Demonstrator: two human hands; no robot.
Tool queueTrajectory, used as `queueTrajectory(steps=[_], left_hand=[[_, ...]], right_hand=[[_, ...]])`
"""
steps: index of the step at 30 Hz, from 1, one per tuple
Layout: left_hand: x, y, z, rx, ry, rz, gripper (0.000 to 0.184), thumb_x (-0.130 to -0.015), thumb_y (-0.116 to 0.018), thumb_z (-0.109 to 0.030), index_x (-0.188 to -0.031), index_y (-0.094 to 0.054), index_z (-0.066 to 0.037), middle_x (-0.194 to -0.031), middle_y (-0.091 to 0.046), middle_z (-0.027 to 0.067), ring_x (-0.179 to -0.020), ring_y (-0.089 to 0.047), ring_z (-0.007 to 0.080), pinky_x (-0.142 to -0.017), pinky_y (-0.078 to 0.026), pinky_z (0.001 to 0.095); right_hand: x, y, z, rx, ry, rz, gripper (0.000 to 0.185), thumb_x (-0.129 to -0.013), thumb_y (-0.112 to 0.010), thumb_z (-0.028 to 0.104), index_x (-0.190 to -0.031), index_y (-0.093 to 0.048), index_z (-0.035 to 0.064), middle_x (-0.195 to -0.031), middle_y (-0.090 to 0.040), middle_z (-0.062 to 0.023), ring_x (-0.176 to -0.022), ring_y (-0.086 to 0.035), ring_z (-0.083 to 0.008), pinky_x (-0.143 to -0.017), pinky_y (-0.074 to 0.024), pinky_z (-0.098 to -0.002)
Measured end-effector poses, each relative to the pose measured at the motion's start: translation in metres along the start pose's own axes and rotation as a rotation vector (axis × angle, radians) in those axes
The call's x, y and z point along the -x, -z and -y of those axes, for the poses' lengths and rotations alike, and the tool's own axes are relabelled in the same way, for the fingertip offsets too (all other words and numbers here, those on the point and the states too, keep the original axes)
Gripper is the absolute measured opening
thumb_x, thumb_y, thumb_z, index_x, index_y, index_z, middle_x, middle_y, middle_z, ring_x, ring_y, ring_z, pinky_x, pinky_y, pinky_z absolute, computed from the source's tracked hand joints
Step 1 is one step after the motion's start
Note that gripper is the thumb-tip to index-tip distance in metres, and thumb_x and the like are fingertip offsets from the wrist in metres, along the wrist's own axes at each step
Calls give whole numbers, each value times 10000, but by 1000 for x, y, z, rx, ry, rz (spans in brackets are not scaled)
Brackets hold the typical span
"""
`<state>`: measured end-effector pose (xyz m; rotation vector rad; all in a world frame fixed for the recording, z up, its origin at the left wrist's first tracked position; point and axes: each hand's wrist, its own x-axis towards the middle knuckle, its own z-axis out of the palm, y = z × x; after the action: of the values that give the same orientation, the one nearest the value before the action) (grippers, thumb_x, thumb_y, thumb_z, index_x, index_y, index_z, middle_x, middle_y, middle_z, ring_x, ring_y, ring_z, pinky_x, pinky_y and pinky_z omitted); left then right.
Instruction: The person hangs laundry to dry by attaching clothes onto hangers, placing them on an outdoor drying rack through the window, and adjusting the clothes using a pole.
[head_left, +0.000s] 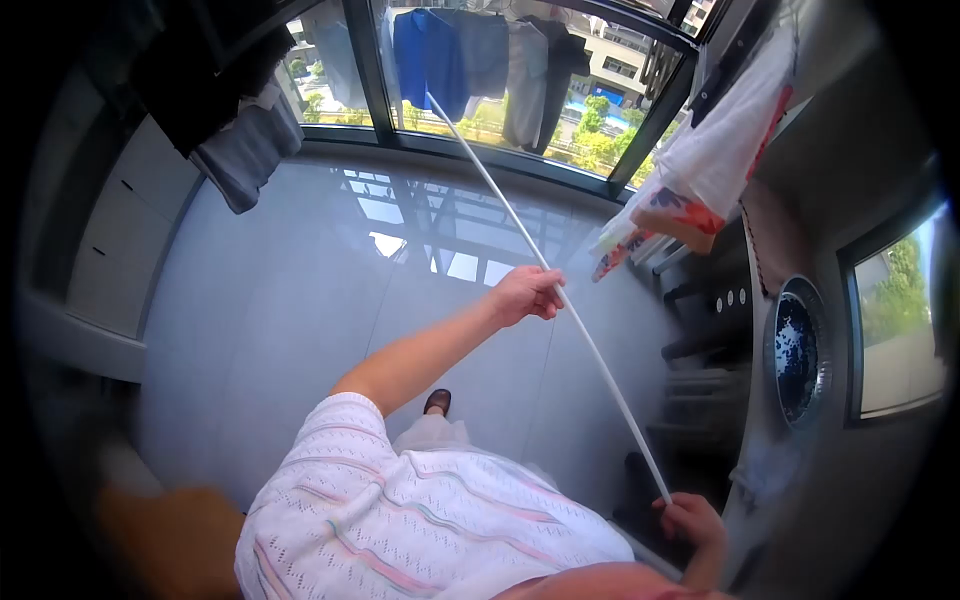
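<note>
A long, thin white pole slants across the view, from the lower right up towards the window. My left hand is closed around its middle. Near its lower end my right hand grips it too. The far tip appears in front of a blue garment hanging at the window; I cannot tell whether they touch. Beside that garment hang grey and dark clothes.
Dark and grey clothes hang at upper left above white cabinets. On the right hang a white garment with orange print and, below it, a round basin on a ledge. Grey tiled floor stretches to the window.
</note>
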<state>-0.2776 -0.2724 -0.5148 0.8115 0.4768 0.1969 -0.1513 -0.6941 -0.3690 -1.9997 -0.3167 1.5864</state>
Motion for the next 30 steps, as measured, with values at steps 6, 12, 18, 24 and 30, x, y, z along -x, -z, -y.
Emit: queueTrajectory(steps=[6, 12, 18, 24, 30], left_hand=[[-58, 22, -142, -40, -170, 174, 224, -900, -489, -271, -831, -523, -61, -663, -576, 71, -511, -561, 126, -480, -468, 240], [-137, -22, -220, -112, -219, 361, 234, -891, -507, -286, -827, -526, -62, -650, -564, 55, -495, -550, 112, -456, -461, 227], [-212, -16, -270, -325, -168, 348, 212, -872, -539, -261, -860, -543, -50, -633, -563, 44, -471, -545, 104, -439, -472, 231], [-273, 7, -306, -418, -100, 492, 232, -845, -572, -232, -958, -554, -30, -661, -586, 50, -512, -582, 105, -458, -484, 247], [-315, 94, -394, -658, -141, 514, 326, -841, -555, -186, -1105, -526, 5, -692, -590, 55, -532, -580, 109, -479, -474, 229]], right_hand=[[-35, -53, 67, -300, 166, -89, 215, -816, -522, 71, -1002, -557, -32, -574, -478, -46, -456, -401, -84, -406, -299, -215], [-72, -83, 88, -794, 387, -3, 210, -875, -494, 123, -1019, -547, -20, -509, -330, -7, -389, -253, -64, -380, -222, -211], [-146, -109, 203, -813, 551, -196, 255, -893, -454, 91, -1133, -510, 23, -526, -345, 3, -390, -259, -54, -353, -224, -189], [-207, -108, 336, -500, 747, -659, 370, -858, -497, 25, -1226, -461, 38, -581, -426, 33, -416, -311, -11, -356, -244, -162], [-280, -89, 466, -276, 748, -937, 371, -845, -507, 41, -1214, -477, 26, -561, -392, 71, -416, -292, 6, -360, -207, -168]])
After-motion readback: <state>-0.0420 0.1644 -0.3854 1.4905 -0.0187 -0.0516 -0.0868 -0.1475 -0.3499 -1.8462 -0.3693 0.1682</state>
